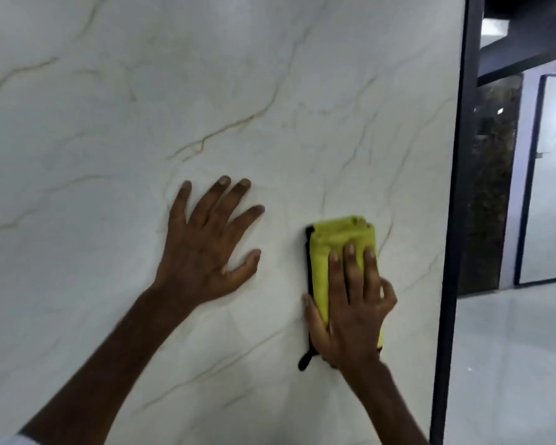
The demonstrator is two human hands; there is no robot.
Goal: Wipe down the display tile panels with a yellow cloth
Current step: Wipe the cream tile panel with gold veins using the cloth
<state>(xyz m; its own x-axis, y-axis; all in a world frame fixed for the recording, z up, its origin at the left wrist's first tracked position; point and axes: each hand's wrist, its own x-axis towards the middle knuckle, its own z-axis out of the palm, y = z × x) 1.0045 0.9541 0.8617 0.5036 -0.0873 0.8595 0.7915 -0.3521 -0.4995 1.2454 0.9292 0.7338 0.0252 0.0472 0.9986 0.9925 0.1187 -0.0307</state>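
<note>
your right hand (350, 309) pressed the folded yellow cloth (341, 236) flat against the tile panel (206, 75), fingers straight, near its right edge. your left hand (203, 252) lay spread on the bare panel, holding nothing. the cloth looked soft and light, the glossy tile likely slippery, so broad palm pressure suited it best.

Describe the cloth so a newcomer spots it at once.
Start at the big white marble-look tile panel with its dark frame on the right. Near that frame, the right hand presses a folded cloth against it. It is the only bright yellow thing, black-edged.
</note>
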